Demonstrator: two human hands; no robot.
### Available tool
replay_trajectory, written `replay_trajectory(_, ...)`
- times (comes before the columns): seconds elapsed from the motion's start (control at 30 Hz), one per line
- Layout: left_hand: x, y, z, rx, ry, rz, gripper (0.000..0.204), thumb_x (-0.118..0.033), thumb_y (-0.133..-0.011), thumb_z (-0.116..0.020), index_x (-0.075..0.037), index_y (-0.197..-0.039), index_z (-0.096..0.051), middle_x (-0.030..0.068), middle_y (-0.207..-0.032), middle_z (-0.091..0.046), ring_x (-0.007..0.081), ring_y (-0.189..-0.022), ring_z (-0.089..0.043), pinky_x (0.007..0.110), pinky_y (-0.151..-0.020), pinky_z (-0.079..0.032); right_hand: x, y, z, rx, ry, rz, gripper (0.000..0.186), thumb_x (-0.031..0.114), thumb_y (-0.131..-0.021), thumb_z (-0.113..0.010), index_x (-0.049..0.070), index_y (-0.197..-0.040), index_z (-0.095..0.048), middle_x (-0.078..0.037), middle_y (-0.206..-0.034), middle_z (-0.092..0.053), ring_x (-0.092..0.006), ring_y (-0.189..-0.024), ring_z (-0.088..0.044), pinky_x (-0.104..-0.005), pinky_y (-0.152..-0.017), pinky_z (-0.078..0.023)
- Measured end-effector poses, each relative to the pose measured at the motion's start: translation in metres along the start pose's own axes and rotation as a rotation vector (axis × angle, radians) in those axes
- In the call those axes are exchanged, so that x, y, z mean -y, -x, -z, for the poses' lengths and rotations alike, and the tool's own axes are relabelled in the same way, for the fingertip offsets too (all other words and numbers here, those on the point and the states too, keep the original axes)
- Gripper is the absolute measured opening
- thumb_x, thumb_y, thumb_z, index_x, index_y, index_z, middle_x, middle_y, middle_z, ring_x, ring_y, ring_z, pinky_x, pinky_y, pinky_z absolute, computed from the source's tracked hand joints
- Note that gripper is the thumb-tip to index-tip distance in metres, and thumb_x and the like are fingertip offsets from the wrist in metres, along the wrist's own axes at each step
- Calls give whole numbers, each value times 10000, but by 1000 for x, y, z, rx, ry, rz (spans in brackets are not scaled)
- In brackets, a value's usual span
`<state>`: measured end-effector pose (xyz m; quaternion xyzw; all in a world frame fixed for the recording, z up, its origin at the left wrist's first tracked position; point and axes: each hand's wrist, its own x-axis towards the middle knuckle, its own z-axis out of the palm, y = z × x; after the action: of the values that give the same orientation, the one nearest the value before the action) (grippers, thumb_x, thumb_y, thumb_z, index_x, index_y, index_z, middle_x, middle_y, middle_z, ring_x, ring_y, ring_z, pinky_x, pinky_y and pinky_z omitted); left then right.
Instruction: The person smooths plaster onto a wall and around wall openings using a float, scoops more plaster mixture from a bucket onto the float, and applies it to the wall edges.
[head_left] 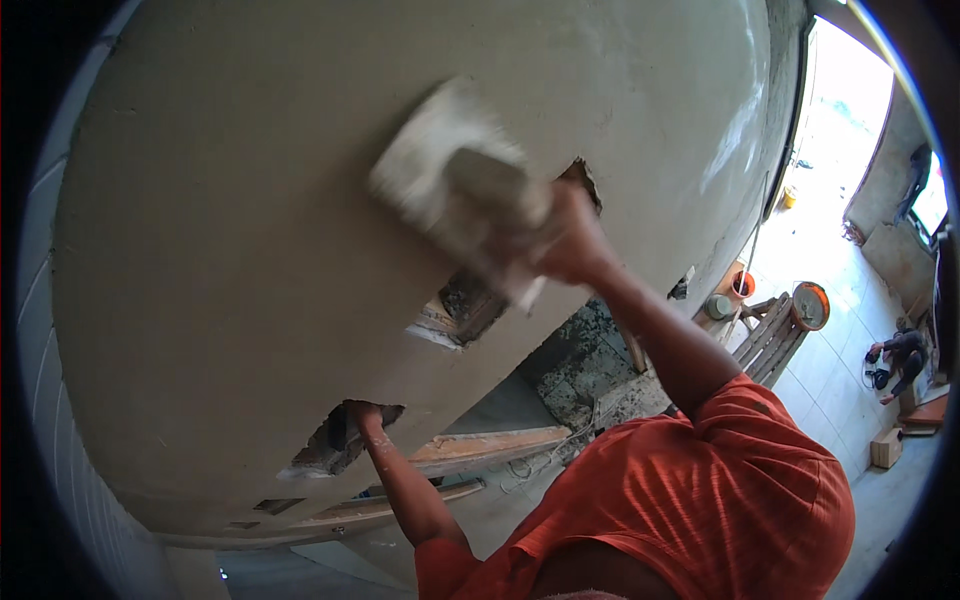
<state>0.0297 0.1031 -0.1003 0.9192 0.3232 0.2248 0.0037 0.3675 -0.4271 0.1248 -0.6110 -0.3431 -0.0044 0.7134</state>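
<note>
- Head view, watched remotely: wall (250, 250); I judge smoothing the step, next calling for even pressure.
- Float (435, 150) (blurred), at the wall's upper middle.
- Cutout (325, 452), hiding left hand (366, 413) fingers; I can't tell.
- Right hand (572, 238), closed round float.

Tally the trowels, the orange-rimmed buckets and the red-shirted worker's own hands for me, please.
Trowel: 1
Orange-rimmed buckets: 2
Worker's hands: 2 (right hand on the trowel; left hand at a wall opening, partly hidden)
Total: 5
</note>
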Motion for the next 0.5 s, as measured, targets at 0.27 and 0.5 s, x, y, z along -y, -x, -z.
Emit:
replay_trajectory(0.27,-48,-15,29,46,13,-5,544,-333,-950,-554,9,-1367,-476,211,-1415,-508,349,-1293,-493,428,-1082,-373,17,73,-149,684,370,163,418,225,-675,-769,21,-1008,-623,-227,-834,-681,-409,-837,-677,-490,-752,-525)
replay_trajectory(0.5,-63,-3,45,94,42,29,533,-316,-966,-533,17,-1377,-464,209,-1423,-502,339,-1295,-496,421,-1083,-374,29,55,-26,176,362,326,513,304,-644,-827,54,-1054,-647,-155,-811,-668,-349,-747,-671,-427,-696,-530)
